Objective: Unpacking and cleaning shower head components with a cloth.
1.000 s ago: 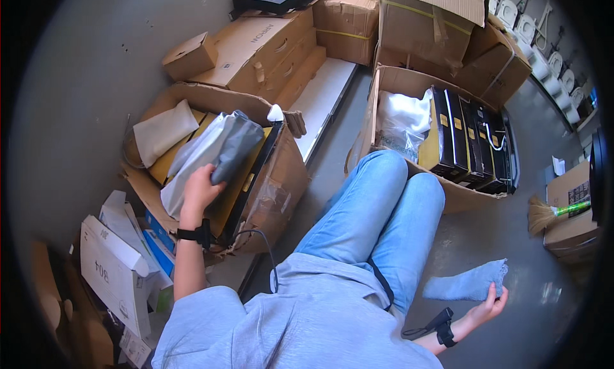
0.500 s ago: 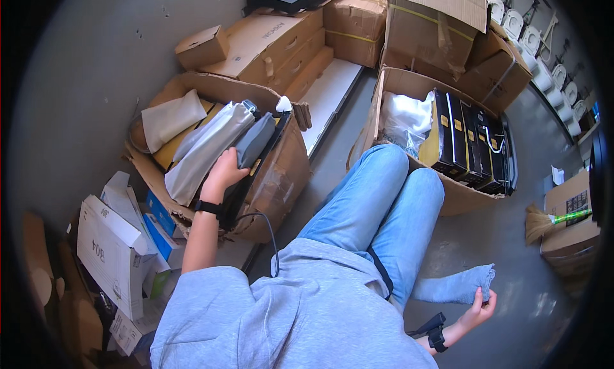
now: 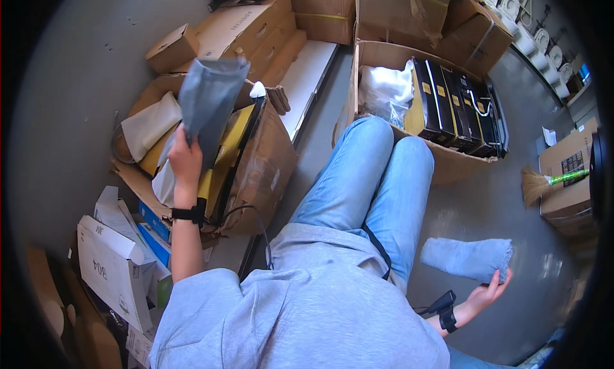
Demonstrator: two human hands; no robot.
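Two items are clamped: a grey bag (image 3: 211, 94) in the left grip (image 3: 185, 156), above a carton (image 3: 265, 161) crowded by a white pouch (image 3: 151, 124) and a yellow box (image 3: 238, 137); a blue cloth (image 3: 465, 256) in the right grip (image 3: 495, 287).

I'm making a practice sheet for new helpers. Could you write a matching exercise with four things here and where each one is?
Things
1. Slim, soft grey bag
2. Light-blue cloth with a frayed edge
3. Straw broom with a bright-green handle
4. Black boxes with yellow labels

Places
A. Inside the open brown carton right of centre
B. In the left hand
C. At far right, by a brown cardboard box
D. In the right hand

Pairs: 1-B, 2-D, 3-C, 4-A
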